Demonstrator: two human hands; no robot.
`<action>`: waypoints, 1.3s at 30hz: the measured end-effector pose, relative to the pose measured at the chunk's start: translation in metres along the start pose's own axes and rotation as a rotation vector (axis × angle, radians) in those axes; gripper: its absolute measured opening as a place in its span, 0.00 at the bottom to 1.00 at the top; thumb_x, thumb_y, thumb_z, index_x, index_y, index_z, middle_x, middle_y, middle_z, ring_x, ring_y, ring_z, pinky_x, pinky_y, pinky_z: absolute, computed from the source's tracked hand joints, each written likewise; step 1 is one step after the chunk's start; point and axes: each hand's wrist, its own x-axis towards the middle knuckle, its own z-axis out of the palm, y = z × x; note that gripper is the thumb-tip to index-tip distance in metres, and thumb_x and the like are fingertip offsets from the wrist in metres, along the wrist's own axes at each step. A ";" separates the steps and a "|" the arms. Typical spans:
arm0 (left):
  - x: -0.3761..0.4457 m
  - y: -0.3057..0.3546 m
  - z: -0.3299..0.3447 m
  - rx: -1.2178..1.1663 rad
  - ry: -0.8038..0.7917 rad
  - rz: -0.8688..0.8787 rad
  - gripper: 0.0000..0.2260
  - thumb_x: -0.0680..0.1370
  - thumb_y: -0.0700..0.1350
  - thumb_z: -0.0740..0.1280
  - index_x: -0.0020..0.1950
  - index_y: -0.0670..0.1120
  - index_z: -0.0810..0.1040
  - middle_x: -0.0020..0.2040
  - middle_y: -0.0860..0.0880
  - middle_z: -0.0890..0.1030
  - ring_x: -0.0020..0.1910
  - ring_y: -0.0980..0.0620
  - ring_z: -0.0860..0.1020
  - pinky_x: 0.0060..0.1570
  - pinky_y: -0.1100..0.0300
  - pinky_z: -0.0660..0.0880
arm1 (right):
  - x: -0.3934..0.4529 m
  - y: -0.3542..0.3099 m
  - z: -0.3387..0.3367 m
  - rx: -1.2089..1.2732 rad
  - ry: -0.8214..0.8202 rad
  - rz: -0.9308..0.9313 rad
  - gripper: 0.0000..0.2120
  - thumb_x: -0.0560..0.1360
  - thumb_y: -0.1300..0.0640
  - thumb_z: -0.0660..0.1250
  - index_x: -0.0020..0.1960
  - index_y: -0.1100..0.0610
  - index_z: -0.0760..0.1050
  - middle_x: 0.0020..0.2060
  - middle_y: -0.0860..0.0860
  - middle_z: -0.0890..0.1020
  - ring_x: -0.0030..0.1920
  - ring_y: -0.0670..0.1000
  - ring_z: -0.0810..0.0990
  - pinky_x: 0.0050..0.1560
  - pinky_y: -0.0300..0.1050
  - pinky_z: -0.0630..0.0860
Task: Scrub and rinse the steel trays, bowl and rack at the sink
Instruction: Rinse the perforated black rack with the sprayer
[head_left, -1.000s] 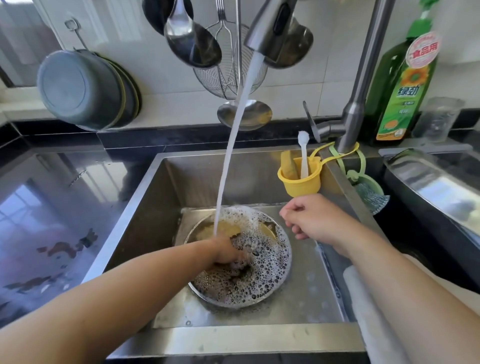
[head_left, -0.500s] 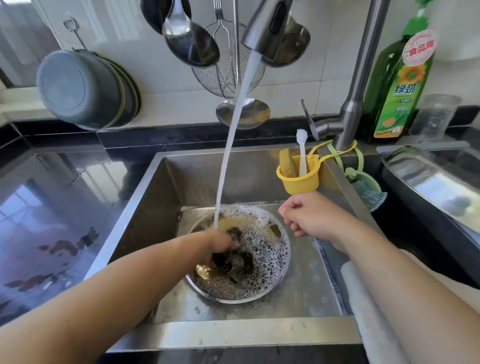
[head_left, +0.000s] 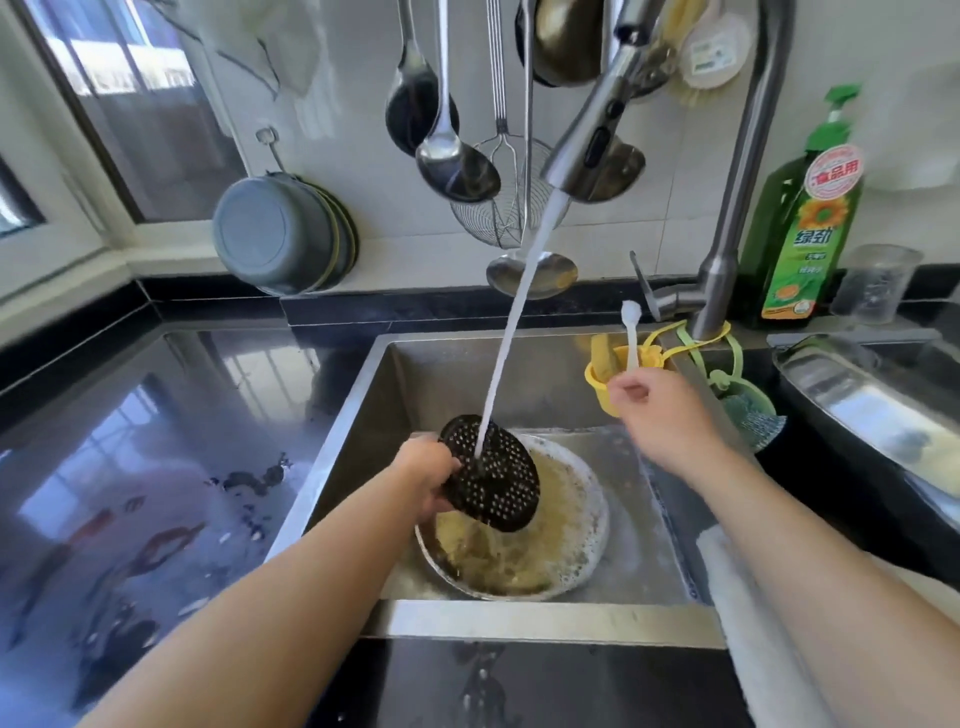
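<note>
Head: steel sink (head_left: 363, 410), glossy black counter (head_left: 156, 441).

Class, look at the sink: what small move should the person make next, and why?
Probably turn the black perforated rack under the water stream to rinse its other side. The left hand grips its edge, tilted above the sudsy bowl, and the stream strikes only one spot on it.

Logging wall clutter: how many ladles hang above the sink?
3: one dark ladle leftmost, a shiny ladle beside it, a third ladle lowest behind the water stream. Others may be hidden.
</note>
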 end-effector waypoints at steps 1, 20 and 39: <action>-0.001 -0.004 0.000 -0.045 0.002 -0.012 0.15 0.84 0.30 0.56 0.61 0.45 0.75 0.51 0.40 0.81 0.41 0.45 0.80 0.36 0.49 0.79 | 0.001 -0.016 -0.008 0.017 0.050 -0.062 0.11 0.82 0.55 0.63 0.62 0.55 0.79 0.53 0.47 0.82 0.51 0.50 0.80 0.51 0.48 0.78; 0.007 0.003 0.004 -0.070 -0.114 0.077 0.10 0.86 0.35 0.57 0.57 0.42 0.78 0.52 0.41 0.81 0.51 0.43 0.80 0.54 0.42 0.80 | 0.053 -0.151 -0.057 0.436 0.267 -0.204 0.03 0.80 0.52 0.66 0.53 0.49 0.75 0.51 0.48 0.82 0.51 0.48 0.82 0.56 0.50 0.79; -0.002 0.007 0.007 -0.050 -0.267 0.033 0.16 0.83 0.29 0.53 0.46 0.47 0.72 0.44 0.43 0.79 0.41 0.47 0.77 0.39 0.51 0.78 | 0.041 -0.103 -0.001 0.437 -0.043 -0.093 0.17 0.73 0.62 0.74 0.56 0.52 0.70 0.54 0.52 0.81 0.52 0.55 0.84 0.49 0.60 0.84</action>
